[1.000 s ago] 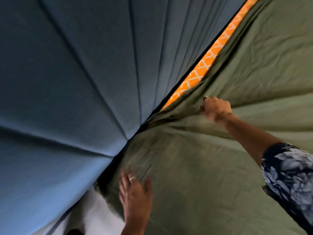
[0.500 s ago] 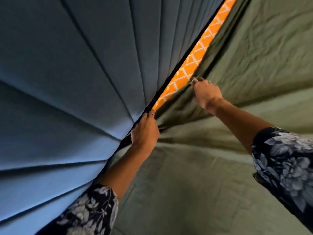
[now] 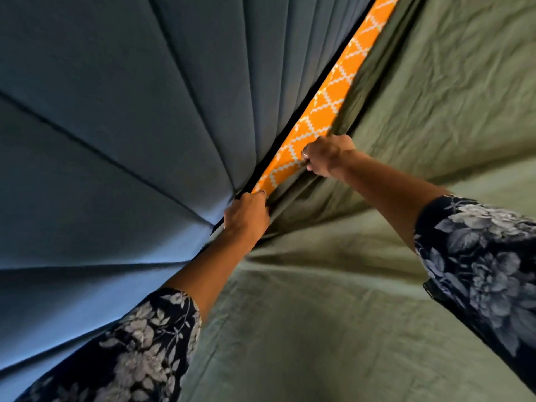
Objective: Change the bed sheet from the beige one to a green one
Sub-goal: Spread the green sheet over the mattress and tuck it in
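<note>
Green sheet (image 3: 362, 300) covers the lower right of the frame, its edge bunched beside the orange patterned strip (image 3: 327, 108) along the blue padded headboard (image 3: 130, 126); your left hand (image 3: 246, 216) at centre and your right hand (image 3: 327, 155) just above both grip that edge with curled fingers

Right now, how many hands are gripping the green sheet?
2. The left hand grips the green sheet at the blue headboard; the right hand grips its edge farther along, beside the orange patterned mattress.
</note>
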